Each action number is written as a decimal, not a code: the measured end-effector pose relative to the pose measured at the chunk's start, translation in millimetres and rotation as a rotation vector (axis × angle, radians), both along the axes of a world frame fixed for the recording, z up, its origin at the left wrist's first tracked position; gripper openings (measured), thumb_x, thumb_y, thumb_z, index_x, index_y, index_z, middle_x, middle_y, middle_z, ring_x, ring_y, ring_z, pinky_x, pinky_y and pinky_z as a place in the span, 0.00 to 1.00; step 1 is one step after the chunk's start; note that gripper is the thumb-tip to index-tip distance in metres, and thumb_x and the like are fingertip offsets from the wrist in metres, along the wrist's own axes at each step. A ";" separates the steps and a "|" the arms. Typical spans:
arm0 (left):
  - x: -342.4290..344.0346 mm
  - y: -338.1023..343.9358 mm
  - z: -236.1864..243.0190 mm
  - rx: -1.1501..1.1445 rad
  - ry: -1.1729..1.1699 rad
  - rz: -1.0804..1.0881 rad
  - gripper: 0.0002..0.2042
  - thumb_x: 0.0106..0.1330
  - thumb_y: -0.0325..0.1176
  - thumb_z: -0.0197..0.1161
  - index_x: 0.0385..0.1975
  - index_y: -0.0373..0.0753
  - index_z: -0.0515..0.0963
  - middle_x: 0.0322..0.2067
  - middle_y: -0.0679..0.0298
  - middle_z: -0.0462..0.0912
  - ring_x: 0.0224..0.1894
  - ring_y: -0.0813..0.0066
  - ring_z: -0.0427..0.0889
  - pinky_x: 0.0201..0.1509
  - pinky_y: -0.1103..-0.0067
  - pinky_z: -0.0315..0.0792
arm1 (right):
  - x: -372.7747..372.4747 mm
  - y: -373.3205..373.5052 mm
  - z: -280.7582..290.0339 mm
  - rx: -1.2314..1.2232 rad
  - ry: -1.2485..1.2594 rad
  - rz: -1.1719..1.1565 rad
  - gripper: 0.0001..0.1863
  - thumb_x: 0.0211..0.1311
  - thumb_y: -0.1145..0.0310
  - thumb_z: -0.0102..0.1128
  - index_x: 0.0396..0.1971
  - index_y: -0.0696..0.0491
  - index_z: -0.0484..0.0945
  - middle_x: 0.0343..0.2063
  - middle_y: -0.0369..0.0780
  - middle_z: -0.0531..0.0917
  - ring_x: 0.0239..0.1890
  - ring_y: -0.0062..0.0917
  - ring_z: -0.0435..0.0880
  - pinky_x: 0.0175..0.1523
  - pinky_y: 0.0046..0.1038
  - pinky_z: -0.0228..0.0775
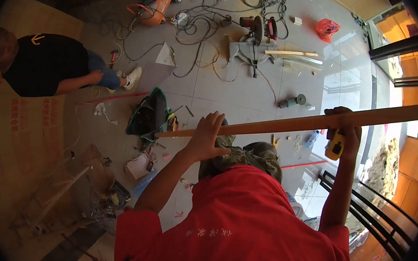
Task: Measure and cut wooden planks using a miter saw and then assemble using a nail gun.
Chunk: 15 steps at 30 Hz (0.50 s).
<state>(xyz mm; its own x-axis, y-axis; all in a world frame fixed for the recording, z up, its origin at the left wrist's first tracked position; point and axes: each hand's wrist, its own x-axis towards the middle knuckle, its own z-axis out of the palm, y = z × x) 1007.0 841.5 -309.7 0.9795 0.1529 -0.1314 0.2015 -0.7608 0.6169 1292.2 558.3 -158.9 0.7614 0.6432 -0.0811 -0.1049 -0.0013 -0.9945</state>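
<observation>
A long wooden batten (pixel 285 126) crosses in front of me, rising from center left toward the right rim. My left hand (pixel 207 139) lies against it left of center, fingers stretched out. My right hand (pixel 349 125) is closed around the batten and a yellow tape measure (pixel 335 146), which hangs just under it. Below are my red shirt (pixel 242 204) and camouflage trousers (pixel 241 156). A dark green tool bag (pixel 145 114) lies on the floor near the batten's left end.
Another person (pixel 49 65) stands at left by printed boards (pixel 22 137). An orange compressor (pixel 157 12), tangled hoses, a mitre saw (pixel 252 44), an angle grinder (pixel 292 101) and a red bag (pixel 328 30) lie across the tiled floor (pixel 193 88). Black metal railings (pixel 362 210) line the right.
</observation>
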 end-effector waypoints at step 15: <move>177.0 252.5 -130.1 0.124 -0.003 -0.014 0.15 0.48 0.32 0.71 0.33 0.41 0.74 0.27 0.59 0.80 0.32 0.55 0.82 0.36 0.61 0.76 | 310.4 31.3 -174.3 0.053 0.358 -0.534 0.24 0.74 0.57 0.46 0.57 0.63 0.68 0.49 0.49 0.80 0.19 0.14 0.76 0.24 0.14 0.73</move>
<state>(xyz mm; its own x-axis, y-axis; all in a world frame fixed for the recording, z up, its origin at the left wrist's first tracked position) 1184.1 1094.0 -439.9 0.9821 0.1539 -0.1091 0.1883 -0.8341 0.5186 1602.7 589.6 -333.2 0.9097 0.1928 -0.3679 -0.4026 0.1912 -0.8952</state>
